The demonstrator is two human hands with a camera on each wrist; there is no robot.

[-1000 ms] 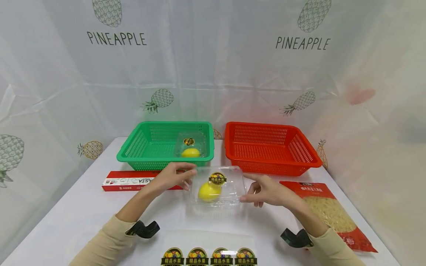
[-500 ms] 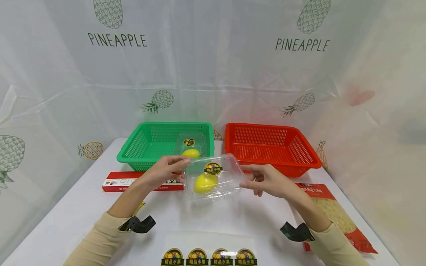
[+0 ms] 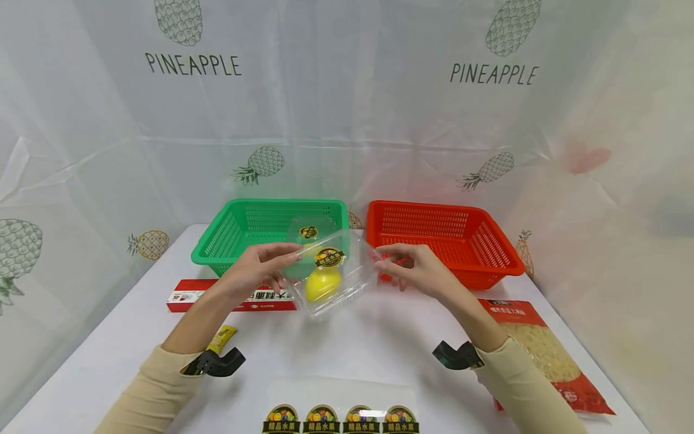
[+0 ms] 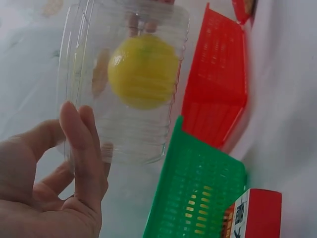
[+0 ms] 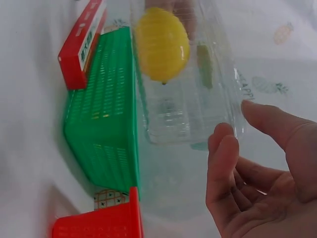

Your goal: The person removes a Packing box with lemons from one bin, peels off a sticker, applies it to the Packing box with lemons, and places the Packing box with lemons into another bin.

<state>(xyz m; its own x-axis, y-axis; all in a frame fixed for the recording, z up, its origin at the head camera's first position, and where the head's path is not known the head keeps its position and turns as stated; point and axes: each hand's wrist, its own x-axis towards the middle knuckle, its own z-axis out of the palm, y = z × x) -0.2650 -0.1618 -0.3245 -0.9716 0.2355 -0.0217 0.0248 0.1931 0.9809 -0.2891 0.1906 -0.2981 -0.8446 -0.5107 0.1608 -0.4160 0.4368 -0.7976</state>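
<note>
My two hands hold up a clear plastic fruit box (image 3: 355, 256), tilted, in front of the green basket (image 3: 217, 262). Inside it lies a yellow lemon (image 3: 323, 284), and a black-and-gold sticker (image 3: 329, 257) is on its lid. At the box's left edge, my left hand (image 3: 249, 272) pinches the rim between thumb and fingers. Opposite, my right hand (image 3: 420, 268) pinches the other edge. The left wrist view shows the lemon (image 4: 143, 72) through the ribbed wall. A similar box (image 3: 309, 224) with a sticker sits in the green basket, partly hidden by the held one.
Right of the green basket stands a red basket (image 3: 434, 274). A red-and-white pasta box (image 3: 190, 295) lies before the green one. Other things are a red pasta bag (image 3: 534, 337), a small yellow packet (image 3: 222, 339) and a sheet of stickers (image 3: 341, 395) at the front edge.
Both hands have lifted the plastic box off the table, moving it up and leftward toward the green basket, and tilted it with its right side higher. The yellow packet has come into sight.
</note>
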